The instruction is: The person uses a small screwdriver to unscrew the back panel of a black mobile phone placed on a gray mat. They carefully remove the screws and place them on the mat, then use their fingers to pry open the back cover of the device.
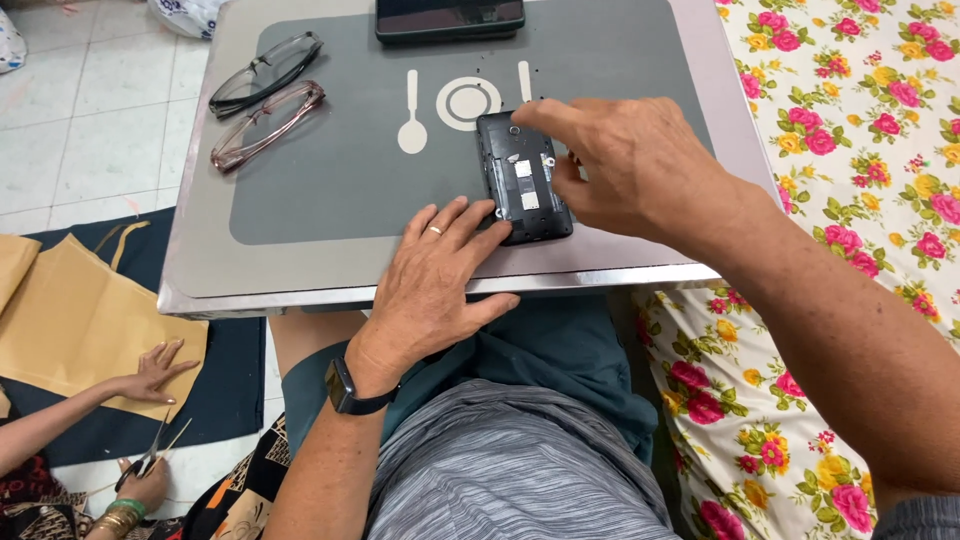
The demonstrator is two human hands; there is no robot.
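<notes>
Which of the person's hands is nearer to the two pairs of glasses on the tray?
The left hand. It rests at the tray's front edge, right of and below the glasses, fingers on the opened phone. The right hand lies beyond the phone, farther right.

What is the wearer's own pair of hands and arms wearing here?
The left hand has a plain band ring on one finger and a dark smartwatch at the wrist. The right hand shows nothing worn. Both forearms are bare, with no sleeves in view.
</notes>
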